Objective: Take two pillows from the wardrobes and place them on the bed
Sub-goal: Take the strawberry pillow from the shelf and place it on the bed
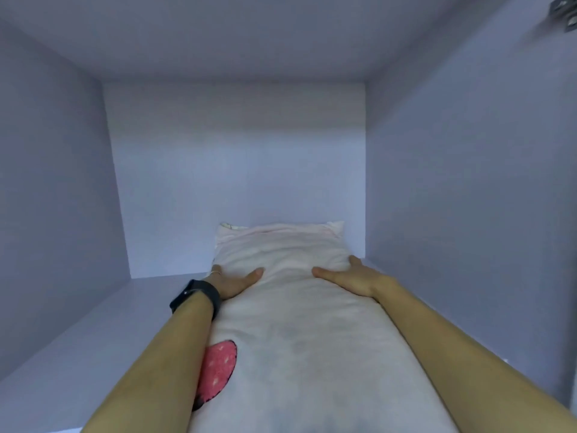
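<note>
A long pale pink pillow (pixel 290 332) lies lengthwise on the shelf inside a white wardrobe compartment, running from the front edge toward the back wall. A pink strawberry patch (pixel 220 370) shows on its left side. My left hand (pixel 232 282) grips the pillow's left edge, thumb on top and fingers hidden underneath. My right hand (pixel 349 276) holds the right edge the same way. A black band sits on my left wrist. Whether a second pillow lies beneath cannot be told.
The wardrobe shelf (pixel 93 332) extends bare to the left of the pillow. Side walls (pixel 468 198) and the top panel enclose the space. A metal hinge (pixel 563 10) sits at the upper right corner.
</note>
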`<move>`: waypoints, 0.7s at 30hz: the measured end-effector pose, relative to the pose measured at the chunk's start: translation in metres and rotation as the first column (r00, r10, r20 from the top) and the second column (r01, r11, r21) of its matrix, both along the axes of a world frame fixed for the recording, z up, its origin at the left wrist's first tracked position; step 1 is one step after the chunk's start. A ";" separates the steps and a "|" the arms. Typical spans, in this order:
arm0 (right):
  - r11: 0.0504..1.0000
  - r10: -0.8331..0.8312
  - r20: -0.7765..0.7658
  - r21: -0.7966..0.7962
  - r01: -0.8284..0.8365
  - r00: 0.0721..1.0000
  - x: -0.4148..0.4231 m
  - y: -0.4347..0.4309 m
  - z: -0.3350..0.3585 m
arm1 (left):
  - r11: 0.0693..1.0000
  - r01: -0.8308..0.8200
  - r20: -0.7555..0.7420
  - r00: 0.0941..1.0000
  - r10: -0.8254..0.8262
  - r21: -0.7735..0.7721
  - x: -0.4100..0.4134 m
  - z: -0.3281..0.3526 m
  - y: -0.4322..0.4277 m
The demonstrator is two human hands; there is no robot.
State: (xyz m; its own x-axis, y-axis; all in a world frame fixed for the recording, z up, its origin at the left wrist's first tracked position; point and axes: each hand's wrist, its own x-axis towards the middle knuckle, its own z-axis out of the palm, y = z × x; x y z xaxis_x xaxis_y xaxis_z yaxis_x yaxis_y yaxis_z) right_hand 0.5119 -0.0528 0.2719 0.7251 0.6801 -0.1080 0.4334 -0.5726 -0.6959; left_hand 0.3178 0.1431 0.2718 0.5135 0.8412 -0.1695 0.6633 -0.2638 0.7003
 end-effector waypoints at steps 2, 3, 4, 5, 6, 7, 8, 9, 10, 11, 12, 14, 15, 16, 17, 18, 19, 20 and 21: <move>1.000 -0.021 0.045 0.017 0.020 0.999 -0.001 0.000 -0.008 | 1.000 -0.022 0.024 0.999 0.023 -0.014 -0.002 -0.003 0.003; 0.999 -0.035 0.072 0.017 0.034 0.997 -0.002 -0.001 -0.011 | 0.999 -0.033 0.017 0.999 0.033 0.006 -0.003 -0.006 0.003; 0.999 -0.050 0.089 0.018 0.048 0.995 -0.003 -0.002 -0.013 | 0.998 -0.045 0.003 0.999 0.045 0.046 -0.004 -0.008 0.003; 0.998 -0.062 0.098 0.023 0.060 0.993 -0.004 -0.004 -0.015 | 0.993 -0.065 -0.012 0.998 0.067 0.100 -0.005 -0.011 0.001; 0.997 -0.072 0.105 0.032 0.069 0.992 -0.005 -0.005 -0.017 | 0.983 -0.092 -0.020 0.995 0.097 0.158 -0.007 -0.014 -0.003; 0.996 -0.081 0.118 0.041 0.077 0.990 -0.008 -0.007 -0.018 | 0.969 -0.126 -0.017 0.991 0.132 0.214 -0.011 -0.016 -0.008; 0.995 -0.088 0.139 0.048 0.083 0.986 -0.010 -0.009 -0.019 | 0.950 -0.159 -0.009 0.986 0.168 0.268 -0.015 -0.017 -0.014; 0.995 -0.089 0.170 0.048 0.082 0.981 -0.014 -0.011 -0.019 | 0.929 -0.187 -0.004 0.980 0.199 0.320 -0.019 -0.017 -0.021; 0.996 -0.083 0.208 0.042 0.076 0.975 -0.018 -0.014 -0.018 | 0.907 -0.204 0.000 0.976 0.219 0.368 -0.024 -0.018 -0.028; 0.997 -0.076 0.248 0.041 0.067 0.966 -0.023 -0.017 -0.019 | 0.887 -0.215 0.008 0.973 0.232 0.408 -0.029 -0.018 -0.037; 0.997 -0.067 0.283 0.050 0.055 0.957 -0.027 -0.022 -0.019 | 0.868 -0.228 0.027 0.970 0.241 0.440 -0.035 -0.019 -0.047; 0.994 -0.065 0.329 0.100 0.033 0.942 -0.037 -0.036 -0.022 | 0.829 -0.261 0.082 0.964 0.254 0.494 -0.047 -0.021 -0.068; 0.991 -0.070 0.344 0.132 0.025 0.936 -0.042 -0.044 -0.024 | 0.805 -0.283 0.114 0.958 0.263 0.522 -0.054 -0.023 -0.080; 0.986 -0.076 0.360 0.167 0.016 0.930 -0.048 -0.052 -0.027 | 0.776 -0.315 0.152 0.949 0.278 0.546 -0.062 -0.026 -0.092; 0.978 -0.087 0.380 0.207 0.007 0.921 -0.055 -0.061 -0.031 | 0.748 -0.351 0.196 0.936 0.291 0.564 -0.069 -0.029 -0.104; 0.968 -0.100 0.400 0.250 -0.003 0.911 -0.062 -0.070 -0.034 | 0.722 -0.389 0.244 0.921 0.303 0.573 -0.076 -0.033 -0.116; 0.955 -0.113 0.418 0.295 -0.017 0.901 -0.070 -0.078 -0.039 | 0.696 -0.428 0.295 0.903 0.311 0.577 -0.084 -0.037 -0.127; 0.938 -0.124 0.430 0.346 -0.036 0.894 -0.078 -0.086 -0.044 | 0.673 -0.467 0.349 0.883 0.315 0.574 -0.091 -0.044 -0.137; 0.914 -0.130 0.433 0.401 -0.062 0.892 -0.085 -0.093 -0.050 | 0.658 -0.504 0.405 0.859 0.313 0.560 -0.099 -0.051 -0.147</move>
State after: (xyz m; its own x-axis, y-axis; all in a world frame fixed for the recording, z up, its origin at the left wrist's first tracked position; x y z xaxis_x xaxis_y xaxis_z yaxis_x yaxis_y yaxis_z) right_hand 0.4264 -0.1460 0.2219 0.6531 0.5690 0.4996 0.7338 -0.3126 -0.6033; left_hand 0.2187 -0.0038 0.2209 0.0331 0.8303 0.5563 0.6384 -0.4459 0.6274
